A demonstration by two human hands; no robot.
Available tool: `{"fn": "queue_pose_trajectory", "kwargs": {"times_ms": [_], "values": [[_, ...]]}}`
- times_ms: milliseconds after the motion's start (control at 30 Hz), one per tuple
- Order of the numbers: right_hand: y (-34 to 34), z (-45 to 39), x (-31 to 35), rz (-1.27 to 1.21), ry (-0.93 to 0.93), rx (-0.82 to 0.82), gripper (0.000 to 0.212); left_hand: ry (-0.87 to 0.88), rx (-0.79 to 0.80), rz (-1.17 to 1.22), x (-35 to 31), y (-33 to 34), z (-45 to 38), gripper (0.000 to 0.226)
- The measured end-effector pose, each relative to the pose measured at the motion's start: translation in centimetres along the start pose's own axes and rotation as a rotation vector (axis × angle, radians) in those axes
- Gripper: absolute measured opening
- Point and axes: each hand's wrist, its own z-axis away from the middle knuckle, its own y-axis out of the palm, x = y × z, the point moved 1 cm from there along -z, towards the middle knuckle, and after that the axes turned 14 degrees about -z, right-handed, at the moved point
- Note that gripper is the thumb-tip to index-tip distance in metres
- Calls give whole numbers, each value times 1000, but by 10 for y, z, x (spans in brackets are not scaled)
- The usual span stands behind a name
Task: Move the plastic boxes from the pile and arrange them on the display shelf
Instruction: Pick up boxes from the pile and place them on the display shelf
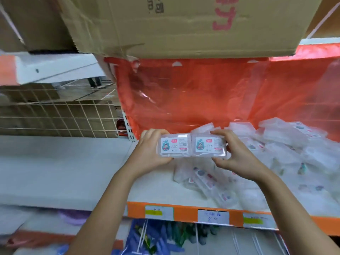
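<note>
Risk: two plastic boxes [191, 147], held side by side and touching, may buckle apart at the seam and drop into the pile [287, 153], since each is gripped only at its outer end.
Left hand [149, 150]: fingers curled round the left box.
Right hand [235, 153]: pinching the right box.
Position: boxes between both hands, above the shelf [185, 211]; pile right of the right hand.
</note>
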Motion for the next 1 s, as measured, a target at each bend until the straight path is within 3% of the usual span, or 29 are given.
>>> {"fn": "queue_pose_trajectory", "kwargs": {"times_ms": [600, 1000], "values": [[336, -49, 173, -318, -260, 436, 57, -479, -81, -158, 224, -199, 275, 73], [520, -125, 247, -346, -338, 618, 58, -655, -138, -261, 375, -269, 364, 74]]}}
